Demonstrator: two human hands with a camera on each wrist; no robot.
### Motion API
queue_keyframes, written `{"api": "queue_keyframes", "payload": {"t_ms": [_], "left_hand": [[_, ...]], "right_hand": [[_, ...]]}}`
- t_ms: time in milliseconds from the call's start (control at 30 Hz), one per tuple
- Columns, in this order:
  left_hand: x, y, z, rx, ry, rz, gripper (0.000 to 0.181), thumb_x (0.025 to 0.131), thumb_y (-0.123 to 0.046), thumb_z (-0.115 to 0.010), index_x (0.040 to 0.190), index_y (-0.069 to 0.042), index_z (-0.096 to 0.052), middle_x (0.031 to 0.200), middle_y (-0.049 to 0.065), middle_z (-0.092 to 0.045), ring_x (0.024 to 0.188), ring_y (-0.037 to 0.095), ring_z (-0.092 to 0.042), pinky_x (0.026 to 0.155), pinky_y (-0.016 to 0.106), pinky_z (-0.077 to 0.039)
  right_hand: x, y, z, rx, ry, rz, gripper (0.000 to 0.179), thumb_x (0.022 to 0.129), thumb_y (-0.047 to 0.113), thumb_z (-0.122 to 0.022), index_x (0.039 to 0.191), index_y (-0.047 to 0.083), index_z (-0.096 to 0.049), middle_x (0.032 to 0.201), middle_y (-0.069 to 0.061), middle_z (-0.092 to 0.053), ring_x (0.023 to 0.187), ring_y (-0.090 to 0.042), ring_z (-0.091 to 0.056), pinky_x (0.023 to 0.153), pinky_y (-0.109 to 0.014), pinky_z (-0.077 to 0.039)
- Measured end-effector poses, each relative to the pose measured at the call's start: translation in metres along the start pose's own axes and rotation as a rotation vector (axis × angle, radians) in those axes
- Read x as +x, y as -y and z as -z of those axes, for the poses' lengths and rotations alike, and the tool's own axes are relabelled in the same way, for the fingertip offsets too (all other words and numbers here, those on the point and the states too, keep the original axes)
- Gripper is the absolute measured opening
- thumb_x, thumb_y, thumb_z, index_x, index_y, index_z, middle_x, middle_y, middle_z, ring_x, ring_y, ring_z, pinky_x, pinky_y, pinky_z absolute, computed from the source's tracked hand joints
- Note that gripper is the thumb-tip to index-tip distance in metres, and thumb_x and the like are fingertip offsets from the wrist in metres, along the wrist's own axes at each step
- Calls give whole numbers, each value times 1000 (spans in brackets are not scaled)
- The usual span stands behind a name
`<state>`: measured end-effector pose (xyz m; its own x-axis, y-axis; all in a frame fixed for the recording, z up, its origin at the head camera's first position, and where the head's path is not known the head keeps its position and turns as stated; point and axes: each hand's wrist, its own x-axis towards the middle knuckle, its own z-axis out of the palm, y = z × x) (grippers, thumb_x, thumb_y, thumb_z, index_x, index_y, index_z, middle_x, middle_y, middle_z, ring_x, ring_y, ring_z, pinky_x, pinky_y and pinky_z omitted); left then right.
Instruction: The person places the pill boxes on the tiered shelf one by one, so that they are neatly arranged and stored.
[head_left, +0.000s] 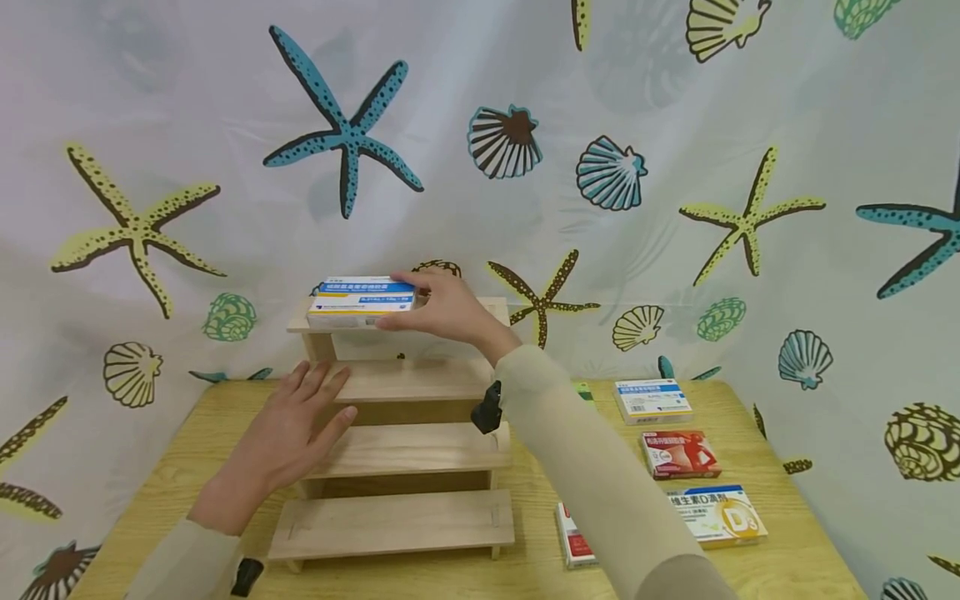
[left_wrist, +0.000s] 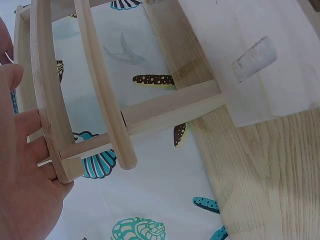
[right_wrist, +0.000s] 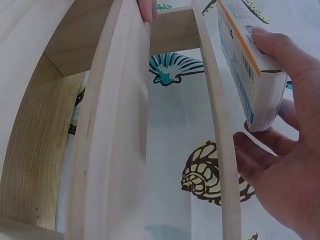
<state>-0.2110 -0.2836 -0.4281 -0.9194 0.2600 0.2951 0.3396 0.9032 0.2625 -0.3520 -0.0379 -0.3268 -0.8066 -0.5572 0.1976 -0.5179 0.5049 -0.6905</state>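
Note:
A stepped wooden rack point(head_left: 397, 521) with several tiers stands on the table. At its top tier, my right hand point(head_left: 442, 308) grips the right end of a white and blue medicine box point(head_left: 352, 307). The right wrist view shows the thumb on one face of this box point(right_wrist: 250, 65) and fingers on the other side; whether the box touches the tier I cannot tell. My left hand point(head_left: 288, 429) rests at the rack's left end, fingers spread over the second tier and thumb near its front edge. In the left wrist view its fingers point(left_wrist: 37, 150) pass partly behind the wood.
Right of the rack lie another white and blue medicine box point(head_left: 652, 402), a red box point(head_left: 686, 456) and a vitamin D box point(head_left: 723, 517). The right sleeve partly covers a red and white box point(head_left: 573, 542) and a green box point(head_left: 584, 392). A patterned curtain point(head_left: 465, 225) hangs behind.

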Motion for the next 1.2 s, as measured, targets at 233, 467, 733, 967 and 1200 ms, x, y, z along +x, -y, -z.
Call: {"api": "queue_keyframes", "payload": {"t_ms": [233, 467, 733, 967, 1200], "left_hand": [[0, -2, 2, -8, 9, 0, 65, 111, -45, -48, 161, -5, -42, 166, 33, -34, 154, 61, -24, 123, 73, -25], [1, -2, 1, -12, 13, 1, 67, 111, -47, -47, 162, -4, -40, 167, 33, -32, 155, 60, -23, 123, 73, -24], [-1, -4, 3, -4, 22, 6, 67, 111, -46, -48, 161, -2, -41, 166, 34, -32, 154, 60, -23, 123, 74, -24], [-2, -4, 4, -4, 16, 6, 67, 111, -46, -48, 161, -3, -41, 167, 33, -32, 155, 60, -23, 123, 73, -24], [-1, -4, 4, 2, 19, 8, 67, 111, -46, -48, 161, -3, -41, 167, 32, -32, 155, 59, -23, 124, 72, -24]], "right_hand": [[8, 0, -6, -23, 1, -18, 87, 83, 55, -85, 157, 23, -53, 131, -1, -61, 109, -15, -54, 84, -25, -48], [13, -1, -11, -14, 6, -3, 87, 84, 52, -86, 157, 19, -53, 135, -3, -62, 113, -16, -56, 89, -27, -49], [18, -3, -20, -68, 34, -18, 86, 85, 53, -85, 157, 20, -53, 138, -2, -63, 114, -14, -57, 91, -25, -49], [19, 1, -20, -94, 54, -12, 86, 86, 55, -83, 158, 20, -51, 138, -4, -66, 114, -16, -60, 91, -27, -50], [19, 2, -19, -160, 60, -17, 86, 88, 58, -78, 160, 21, -48, 147, -3, -62, 124, -18, -58, 107, -39, -50]]}}
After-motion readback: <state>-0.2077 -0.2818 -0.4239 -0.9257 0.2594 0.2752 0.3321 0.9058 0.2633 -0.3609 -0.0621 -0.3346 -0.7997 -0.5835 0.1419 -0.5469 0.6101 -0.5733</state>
